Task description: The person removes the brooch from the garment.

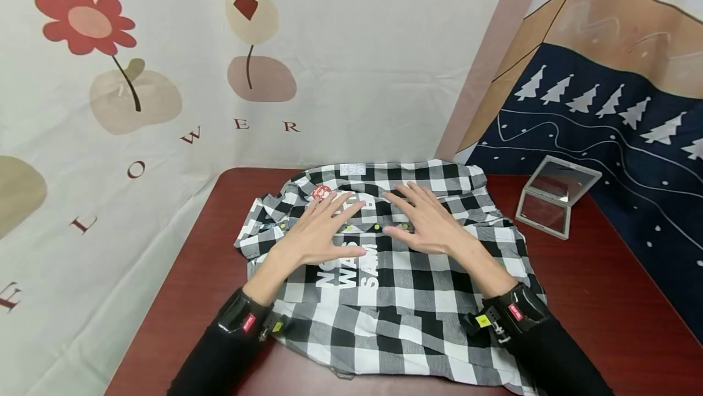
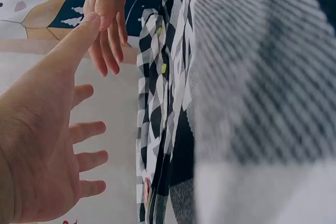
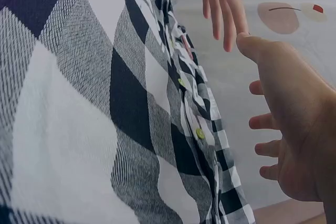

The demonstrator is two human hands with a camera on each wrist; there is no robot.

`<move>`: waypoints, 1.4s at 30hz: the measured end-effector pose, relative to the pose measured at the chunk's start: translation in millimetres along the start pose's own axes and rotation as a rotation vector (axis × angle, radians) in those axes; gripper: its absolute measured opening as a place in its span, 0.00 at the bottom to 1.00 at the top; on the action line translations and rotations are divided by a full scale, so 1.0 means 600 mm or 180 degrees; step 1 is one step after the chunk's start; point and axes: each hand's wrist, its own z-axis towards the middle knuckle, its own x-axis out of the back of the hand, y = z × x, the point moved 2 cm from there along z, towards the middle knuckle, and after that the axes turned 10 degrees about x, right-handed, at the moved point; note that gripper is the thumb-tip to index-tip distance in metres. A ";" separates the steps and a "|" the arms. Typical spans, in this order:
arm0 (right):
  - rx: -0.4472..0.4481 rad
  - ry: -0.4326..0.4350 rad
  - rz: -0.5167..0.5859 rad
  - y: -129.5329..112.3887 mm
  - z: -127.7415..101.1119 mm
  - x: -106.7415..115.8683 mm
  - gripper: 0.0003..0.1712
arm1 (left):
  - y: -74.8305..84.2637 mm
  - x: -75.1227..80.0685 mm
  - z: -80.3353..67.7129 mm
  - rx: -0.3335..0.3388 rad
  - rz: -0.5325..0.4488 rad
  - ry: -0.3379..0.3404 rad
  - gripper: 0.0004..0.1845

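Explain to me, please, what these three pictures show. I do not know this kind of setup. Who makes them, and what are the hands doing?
No machine here: a person wears three cameras. The wide picture comes from the head, looking down. The other two come from the wrists, very close, so the cloth looks huge.

On the dark red table lies a black-and-white checked shirt with white lettering and small yellow-green buttons. The left hand and the right hand are spread open and flat over the shirt; neither grips anything. To the right stands an open folding mirror. Printed cloths hang behind.
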 end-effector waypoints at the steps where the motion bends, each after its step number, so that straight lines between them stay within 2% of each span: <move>1: 0.0011 -0.0001 0.0014 -0.001 0.003 0.000 0.48 | -0.002 0.002 -0.001 0.0023 -0.0012 0.0004 0.56; 12: 0.0095 -0.0049 0.0114 -0.016 0.037 0.004 0.47 | -0.029 0.034 -0.003 0.0180 -0.0110 0.0182 0.54; 24: 0.0292 -0.0142 0.0268 -0.042 0.092 -0.016 0.48 | -0.084 0.056 -0.018 0.0509 -0.0351 0.0239 0.55; 31: 0.0397 -0.0110 0.0335 -0.050 0.126 -0.025 0.47 | -0.112 0.060 -0.017 0.0488 -0.0394 0.0278 0.55; 42: 0.0529 -0.0105 0.0354 -0.056 0.168 -0.035 0.45 | -0.139 0.053 -0.012 0.0539 -0.0512 0.0307 0.55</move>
